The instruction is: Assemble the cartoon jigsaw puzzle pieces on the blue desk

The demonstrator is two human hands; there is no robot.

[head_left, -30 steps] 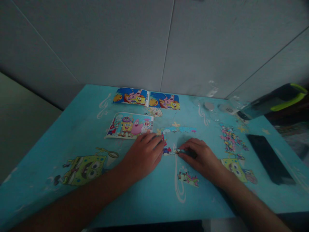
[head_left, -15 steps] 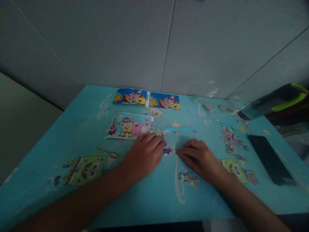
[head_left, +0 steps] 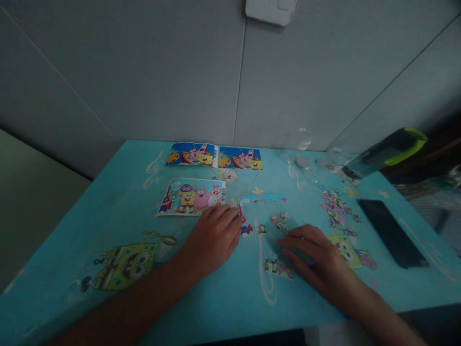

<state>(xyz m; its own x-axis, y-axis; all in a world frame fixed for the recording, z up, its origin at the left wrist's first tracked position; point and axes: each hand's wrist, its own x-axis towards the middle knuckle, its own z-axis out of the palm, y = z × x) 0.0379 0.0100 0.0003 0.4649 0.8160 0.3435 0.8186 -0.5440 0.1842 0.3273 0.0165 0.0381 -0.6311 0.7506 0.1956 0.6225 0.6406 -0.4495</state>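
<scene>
My left hand [head_left: 216, 238] lies with its fingers stretched out along the left side of a partly joined jigsaw puzzle [head_left: 254, 230]. The puzzle shows as a top strip [head_left: 268, 197], a left edge and a short bottom row. My right hand [head_left: 317, 254] is open, thumb and fingers apart, just right of the bottom row. A few loose puzzle pieces [head_left: 279, 221] lie beyond its fingertips. Nearer me, a joined strip of pieces [head_left: 279, 267] lies by the right thumb. The reference picture card [head_left: 192, 197] sits beyond my left hand.
Several loose pieces form a pile [head_left: 336, 206] on the right, beside a black phone [head_left: 392, 233]. Behind stand a dark bottle with a green strap [head_left: 382, 151] and a clear container with a round lid [head_left: 303, 162]. Two picture cards [head_left: 192, 154] lie near the wall.
My right hand has drawn back right and toward me from the bottom row, its fingers opening. The small loose pieces it covered now show. My left hand stays by the puzzle. The view has tilted up slightly.
</scene>
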